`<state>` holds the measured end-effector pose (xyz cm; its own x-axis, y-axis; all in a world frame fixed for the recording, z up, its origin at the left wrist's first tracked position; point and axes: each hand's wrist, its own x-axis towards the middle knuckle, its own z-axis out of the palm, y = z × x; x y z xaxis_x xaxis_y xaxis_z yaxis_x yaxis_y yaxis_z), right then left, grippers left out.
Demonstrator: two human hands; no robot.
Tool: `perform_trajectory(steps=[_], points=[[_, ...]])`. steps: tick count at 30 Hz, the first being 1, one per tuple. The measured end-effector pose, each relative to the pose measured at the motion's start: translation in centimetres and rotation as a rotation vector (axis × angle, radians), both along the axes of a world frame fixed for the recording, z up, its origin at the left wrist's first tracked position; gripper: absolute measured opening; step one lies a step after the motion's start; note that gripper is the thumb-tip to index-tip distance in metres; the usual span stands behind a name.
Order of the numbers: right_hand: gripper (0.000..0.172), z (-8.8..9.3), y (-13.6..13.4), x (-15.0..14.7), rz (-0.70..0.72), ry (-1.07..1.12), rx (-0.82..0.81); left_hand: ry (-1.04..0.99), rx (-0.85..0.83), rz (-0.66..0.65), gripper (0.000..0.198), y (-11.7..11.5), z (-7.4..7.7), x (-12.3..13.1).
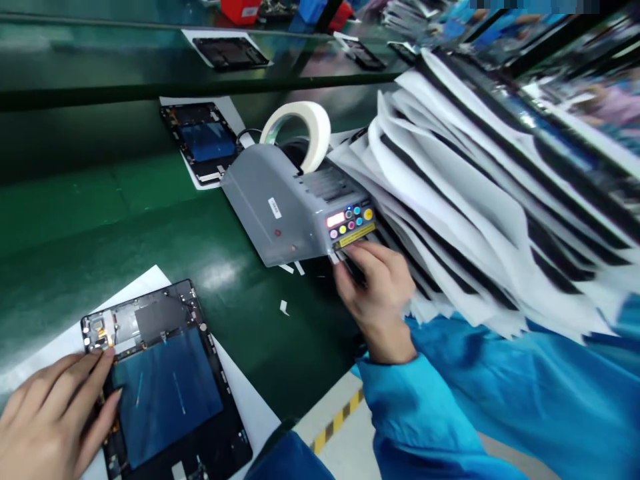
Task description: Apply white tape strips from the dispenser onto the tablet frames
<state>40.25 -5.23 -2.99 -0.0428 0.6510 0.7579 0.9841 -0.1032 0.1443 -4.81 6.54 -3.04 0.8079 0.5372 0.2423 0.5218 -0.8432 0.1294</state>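
An opened tablet housing with a blue battery panel lies on a white sheet on the green bench. My left hand lies over its left side, fingers stretched out, fingertips touching near the upper-left components. Farther right stands a grey automatic tape dispenser with lit coloured buttons and a roll of cream tape at its back. Below its button panel, my right hand pinches at the outlet, thumb and index finger on a small whitish strip of tape. The fingers partly hide the strip.
A tall, leaning stack of dark panels interleaved with white sheets stands close beside the dispenser. Another tablet housing lies behind it. Small tape scraps lie on the bench. More housings rest along the back strip.
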Motion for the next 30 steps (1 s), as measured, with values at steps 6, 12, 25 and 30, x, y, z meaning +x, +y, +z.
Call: perform_trajectory(steps=[6, 12, 25, 30], points=[[0.029, 2.4, -0.8, -0.1, 0.037, 0.095, 0.053, 0.160, 0.114, -0.023, 0.043, -0.5, 3.2, 1.7], [0.027, 3.3, -1.4, -6.3, 0.415, 0.344, -0.208, 0.110, 0.116, -0.034, 0.025, -1.0, 5.5, 7.2], [0.014, -0.1, 3.5, -11.7, 0.806, 0.649, -0.455, 0.050, -0.081, -0.073, 0.018, -0.1, 3.1, 12.9], [0.016, 0.0, 3.0, -11.8, 0.837, 0.672, -0.474, 0.281, 0.019, -0.373, 0.021, 1.6, 5.4, 13.7]])
